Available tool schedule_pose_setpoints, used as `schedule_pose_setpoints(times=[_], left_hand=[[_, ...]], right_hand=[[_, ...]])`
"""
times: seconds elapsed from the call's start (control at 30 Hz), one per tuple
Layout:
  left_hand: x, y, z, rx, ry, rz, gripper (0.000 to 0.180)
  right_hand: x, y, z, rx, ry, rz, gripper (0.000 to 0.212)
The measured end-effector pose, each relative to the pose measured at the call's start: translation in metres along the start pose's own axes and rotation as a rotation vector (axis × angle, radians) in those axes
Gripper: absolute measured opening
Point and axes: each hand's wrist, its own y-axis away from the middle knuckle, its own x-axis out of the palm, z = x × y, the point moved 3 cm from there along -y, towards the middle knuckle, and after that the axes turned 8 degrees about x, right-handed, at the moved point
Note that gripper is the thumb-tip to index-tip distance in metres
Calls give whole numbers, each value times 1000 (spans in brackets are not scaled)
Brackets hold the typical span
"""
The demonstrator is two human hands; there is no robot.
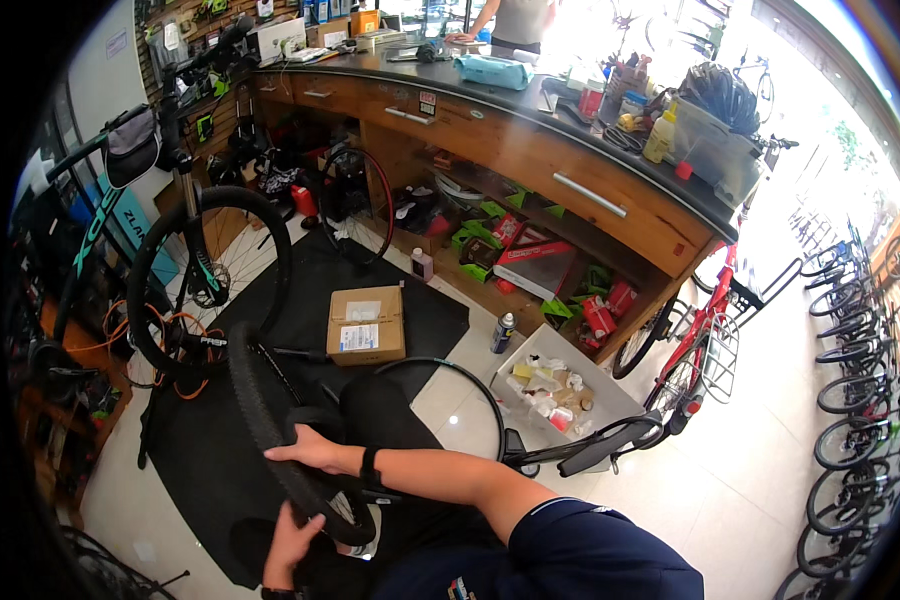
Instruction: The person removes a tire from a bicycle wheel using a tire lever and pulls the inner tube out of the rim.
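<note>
A bicycle wheel with a black knobby tyre (254, 405) stands upright and tilted between my arms, and some of its spokes show low down near my lap. My right hand (315, 449) is closed over the tyre partway along, thumb on the tread and fingers partly out of sight. Lower and nearer to me, my left hand (292, 540) grips the same tyre with its thumb across the edge; its other fingers are mostly hidden. A black band circles my right wrist.
A black mat (425, 300) covers the floor, with a cardboard box (367, 343) on it. A mountain bike (192, 250) stands left. Rightward are a spray can (503, 333), a white bin of scraps (610, 392) and a red bicycle (708, 325). Behind runs a wooden counter (510, 150); a person (518, 22) stands beyond.
</note>
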Motion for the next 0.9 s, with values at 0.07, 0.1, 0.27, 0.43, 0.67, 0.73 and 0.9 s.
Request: schedule_pose_setpoints(times=[0.07, 0.1, 0.27, 0.43, 0.67, 0.73, 0.9], left_hand=[[11, 2, 15, 26, 5, -78, 66], [15, -1, 13, 35, 26, -130, 64], [18, -20, 5, 136, 102, -269, 48], [2, -38, -36, 188, -23, -344, 21], [-44, -86, -89, 166, -208, -450, 37], [-48, -104, -92, 99, -189, -444, 39], [-43, -105, -98, 54, 47, -396, 45]], right_hand=[[10, -1, 20, 38, -24, 47, 51], [11, 3, 30, 51, -40, 61, 50], [7, -14, 39, 59, -85, 120, 60], [-16, -14, 13, 169, -74, 198, 72], [-11, 47, -20, 298, 172, 346, 63], [-8, 47, -30, 211, 169, 343, 77], [-9, 38, -27, 147, 257, 128, 78]])
